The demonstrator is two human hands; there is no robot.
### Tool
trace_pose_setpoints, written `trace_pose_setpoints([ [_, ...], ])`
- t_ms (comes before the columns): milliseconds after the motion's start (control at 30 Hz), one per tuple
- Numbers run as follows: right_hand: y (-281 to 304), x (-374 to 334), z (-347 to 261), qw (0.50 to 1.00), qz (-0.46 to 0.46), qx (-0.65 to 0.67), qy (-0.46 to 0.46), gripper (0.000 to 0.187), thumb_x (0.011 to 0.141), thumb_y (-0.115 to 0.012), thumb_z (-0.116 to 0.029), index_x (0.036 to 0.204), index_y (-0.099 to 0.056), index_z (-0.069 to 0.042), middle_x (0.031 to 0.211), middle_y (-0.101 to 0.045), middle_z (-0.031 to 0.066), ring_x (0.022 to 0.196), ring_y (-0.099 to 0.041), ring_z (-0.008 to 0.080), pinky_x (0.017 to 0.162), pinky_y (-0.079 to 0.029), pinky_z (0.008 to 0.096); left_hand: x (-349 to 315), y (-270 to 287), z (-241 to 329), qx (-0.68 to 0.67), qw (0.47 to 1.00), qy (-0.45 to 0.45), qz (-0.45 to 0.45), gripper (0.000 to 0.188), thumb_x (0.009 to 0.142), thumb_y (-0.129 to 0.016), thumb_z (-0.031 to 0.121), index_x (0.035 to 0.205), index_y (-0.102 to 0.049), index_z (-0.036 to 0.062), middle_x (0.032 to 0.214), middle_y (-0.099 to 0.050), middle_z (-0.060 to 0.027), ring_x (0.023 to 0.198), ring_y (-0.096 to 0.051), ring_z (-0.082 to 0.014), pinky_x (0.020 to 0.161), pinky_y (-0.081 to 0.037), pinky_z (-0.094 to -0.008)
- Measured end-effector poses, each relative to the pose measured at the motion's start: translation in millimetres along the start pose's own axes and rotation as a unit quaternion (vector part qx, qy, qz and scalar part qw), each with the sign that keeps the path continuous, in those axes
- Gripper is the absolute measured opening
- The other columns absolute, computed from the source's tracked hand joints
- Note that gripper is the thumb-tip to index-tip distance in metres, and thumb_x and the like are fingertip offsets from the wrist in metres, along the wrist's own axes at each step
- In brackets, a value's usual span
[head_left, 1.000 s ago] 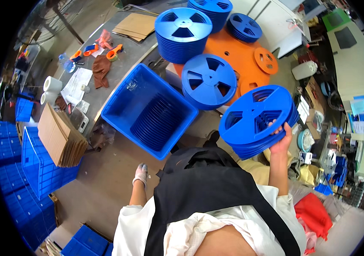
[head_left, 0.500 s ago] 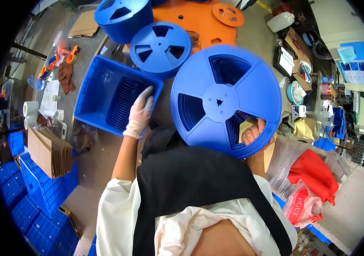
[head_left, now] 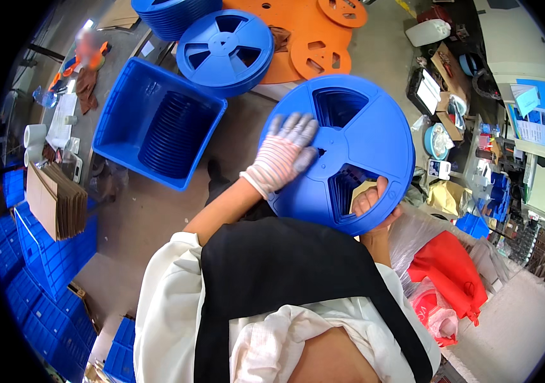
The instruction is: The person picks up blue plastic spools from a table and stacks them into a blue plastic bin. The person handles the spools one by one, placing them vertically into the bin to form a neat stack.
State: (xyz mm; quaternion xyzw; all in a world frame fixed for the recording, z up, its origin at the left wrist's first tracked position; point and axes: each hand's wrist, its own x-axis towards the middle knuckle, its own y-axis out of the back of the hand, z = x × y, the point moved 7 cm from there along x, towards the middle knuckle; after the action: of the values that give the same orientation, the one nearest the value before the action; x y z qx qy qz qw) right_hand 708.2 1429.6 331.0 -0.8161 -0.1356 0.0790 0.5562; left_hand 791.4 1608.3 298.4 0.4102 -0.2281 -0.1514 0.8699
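Note:
A stack of large blue plastic reels (head_left: 381, 134) is in front of my chest, tilted toward me. My right hand (head_left: 373, 203), bare at the fingers that show, reaches through a lower cutout and grips the stack near its rim. Wearing a striped white glove with grey fingertips, my left hand (head_left: 286, 152) lies on the top reel beside its hub, fingers stretched out. To the left is a blue bin (head_left: 129, 92) with a row of dark blue discs (head_left: 173, 137) standing on edge inside.
More blue reels (head_left: 223, 43) are stacked beyond the bin, beside orange discs (head_left: 321, 59) on an orange surface. At left are folded cardboard sheets (head_left: 49, 201) and blue crates (head_left: 49, 325). A red bag (head_left: 448, 271) lies at my right.
My left hand has left the bin's right edge and moved right onto the top blue reel. My right hand keeps its grip. The view has shifted slightly.

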Motion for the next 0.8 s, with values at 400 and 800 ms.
trace_pose_setpoints([
  [400, -14, -22, 73, 1.000, 0.017, -0.018, -0.012, 0.042, 0.081, -0.077, -0.033, 0.088, -0.041, -0.014, 0.057, -0.039, -0.0027, 0.049, -0.038, 0.0099, 0.044, -0.029, 0.0247, -57, 28, 24, -0.100, 0.986, -0.115, -0.073, 0.058, 0.087, -0.056, 0.033, 0.138, -0.047, 0.0067, 0.144, -0.045, -0.0162, 0.136, -0.040, -0.0342, 0.114, -0.022, -0.0548],
  [800, -58, -1, 167, 0.995, -0.025, -0.012, -0.092, 0.042, 0.082, -0.076, -0.033, 0.088, -0.039, -0.015, 0.059, -0.038, -0.0029, 0.048, -0.033, 0.0101, 0.045, -0.028, 0.0265, -108, 108, -6, -0.096, 0.981, -0.158, 0.054, 0.053, 0.079, -0.062, 0.025, 0.128, -0.054, 0.0068, 0.133, -0.054, -0.0143, 0.127, -0.048, -0.0323, 0.110, -0.030, -0.0530],
])
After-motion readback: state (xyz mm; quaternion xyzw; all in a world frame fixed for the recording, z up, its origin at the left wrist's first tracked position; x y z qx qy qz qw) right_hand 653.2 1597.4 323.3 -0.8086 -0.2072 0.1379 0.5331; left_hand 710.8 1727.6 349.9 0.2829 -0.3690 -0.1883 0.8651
